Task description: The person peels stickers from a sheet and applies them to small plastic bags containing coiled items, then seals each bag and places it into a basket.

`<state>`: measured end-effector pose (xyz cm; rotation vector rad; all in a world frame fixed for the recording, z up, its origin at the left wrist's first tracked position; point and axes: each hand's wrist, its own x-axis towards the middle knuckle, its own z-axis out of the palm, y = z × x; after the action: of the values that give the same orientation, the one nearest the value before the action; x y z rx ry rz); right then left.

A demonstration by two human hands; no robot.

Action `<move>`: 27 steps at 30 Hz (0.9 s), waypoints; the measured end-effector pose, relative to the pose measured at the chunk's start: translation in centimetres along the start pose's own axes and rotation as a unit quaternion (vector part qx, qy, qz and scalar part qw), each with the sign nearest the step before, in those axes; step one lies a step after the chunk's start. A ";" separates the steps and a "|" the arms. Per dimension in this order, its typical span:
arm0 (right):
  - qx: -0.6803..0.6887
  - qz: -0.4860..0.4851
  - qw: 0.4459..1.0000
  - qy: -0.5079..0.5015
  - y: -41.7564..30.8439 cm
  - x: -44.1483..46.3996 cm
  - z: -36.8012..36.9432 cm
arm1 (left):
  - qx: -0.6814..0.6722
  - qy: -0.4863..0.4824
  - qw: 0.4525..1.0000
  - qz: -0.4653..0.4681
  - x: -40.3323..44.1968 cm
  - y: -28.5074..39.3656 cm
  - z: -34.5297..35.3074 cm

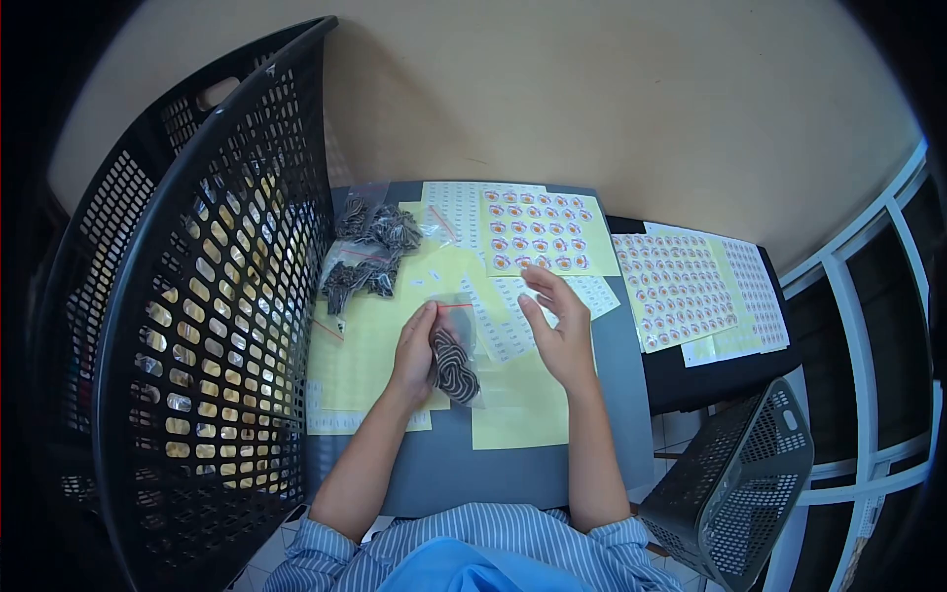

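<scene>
My left hand (pixel 413 352) is closed on the side of a clear zip bag (pixel 456 326) with a red seal line. Inside the bag lies a coiled bundle of dark and pale striped cord or fabric (pixel 455 370); which of the two I cannot tell. My right hand (pixel 560 333) is raised to the right of the bag, thumb and fingers apart, with nothing visible in it. Its fingertips are at the lower edge of a sheet of round orange-and-white stickers (pixel 538 229). Below that sheet lies a white sheet of small printed labels (pixel 501 321).
Several filled clear bags (pixel 370 242) lie at the back left, beside a tall black plastic basket (pixel 212 326). Yellow backing sheets (pixel 370 370) cover part of the grey table (pixel 434 474). More sticker sheets (pixel 681 286) lie right; a second basket (pixel 735 483) stands lower right.
</scene>
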<state>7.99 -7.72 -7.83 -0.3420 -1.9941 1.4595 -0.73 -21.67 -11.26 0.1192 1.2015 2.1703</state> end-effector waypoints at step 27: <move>-0.319 -0.011 0.946 -0.061 3.2 -1.7 0.6 | -0.280 -0.155 0.931 -0.178 2.2 -0.3 -1.3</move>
<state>8.44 -7.95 -11.43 -0.5049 -2.5311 0.7948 -2.79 -21.29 -12.69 -0.0028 0.3640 1.9883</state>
